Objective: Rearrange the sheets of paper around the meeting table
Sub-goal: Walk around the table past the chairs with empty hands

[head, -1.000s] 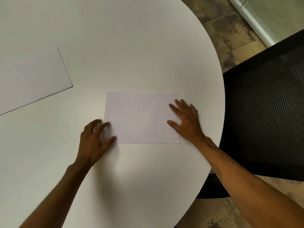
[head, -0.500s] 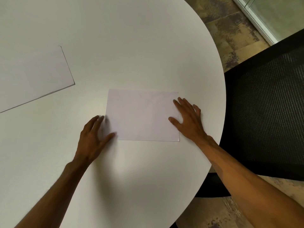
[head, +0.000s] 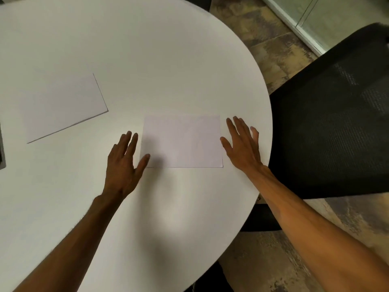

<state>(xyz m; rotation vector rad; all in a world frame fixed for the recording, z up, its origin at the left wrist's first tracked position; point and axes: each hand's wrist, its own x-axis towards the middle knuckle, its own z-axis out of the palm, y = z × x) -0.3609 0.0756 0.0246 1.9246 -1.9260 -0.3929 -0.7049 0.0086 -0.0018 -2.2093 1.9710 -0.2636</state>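
A white sheet of paper (head: 182,141) lies flat on the round white meeting table (head: 147,49), near its right edge. My left hand (head: 124,163) is spread open just left of the sheet, its thumb tip over the sheet's lower left corner. My right hand (head: 242,146) is open just right of the sheet, fingers apart, beside its right edge and holding nothing. A thin stack of white sheets (head: 63,108) lies farther left on the table, turned at an angle.
A black mesh office chair (head: 332,127) stands close against the table's right edge. A dark object (head: 1,148) shows at the far left edge of the view. Mottled brown flooring (head: 263,34) and a glass partition base (head: 294,20) lie beyond the table.
Both hands have slid off the sheet to its sides and opened flat. The view has shifted, so the sheet and the left stack sit farther right in frame.
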